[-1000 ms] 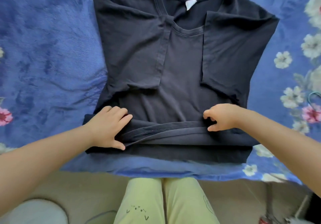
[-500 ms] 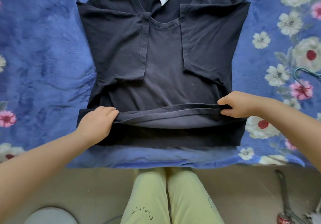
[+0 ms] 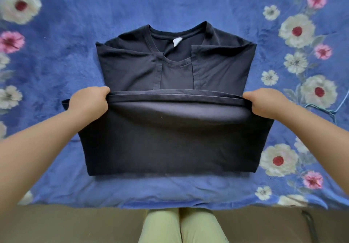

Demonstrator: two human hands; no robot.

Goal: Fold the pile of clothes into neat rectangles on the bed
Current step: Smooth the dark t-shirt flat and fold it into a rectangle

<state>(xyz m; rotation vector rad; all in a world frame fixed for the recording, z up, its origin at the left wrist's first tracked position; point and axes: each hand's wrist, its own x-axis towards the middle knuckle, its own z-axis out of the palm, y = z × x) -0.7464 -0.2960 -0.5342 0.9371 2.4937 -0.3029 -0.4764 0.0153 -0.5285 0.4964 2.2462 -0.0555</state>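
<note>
Here a dark navy T-shirt (image 3: 170, 139) lies on a blue floral blanket (image 3: 56, 57) that covers the bed, roughly at the centre of the head view. Its collar points to 12 o'clock, with a small white neck label (image 3: 177, 41) showing inside the neckline. Both sleeves are folded inward over the chest, their hems running side by side down the middle with a narrow strip of the front between them.

The left hand (image 3: 89, 103), at 9 o'clock from the shirt's middle, grips the left end of the bottom hem, fingers curled round the fabric. The right hand (image 3: 264, 102), at 3 o'clock, pinches the right end of the same hem, fingers also curled in. Between the two hands the hem is stretched into a nearly straight line and lifted, so the lower part of the shirt is doubled up over the body. The hem sits across the lower ends of the folded sleeves. Below it, toward 6 o'clock, the doubled fabric forms a broad dark panel whose near edge lies flat on the blanket.

White and pink printed flowers (image 3: 297, 30) run along the blanket at 3 o'clock and 9 o'clock. At 6 o'clock, past the blanket's edge, the person's pale green trousers (image 3: 181, 227) show.
</note>
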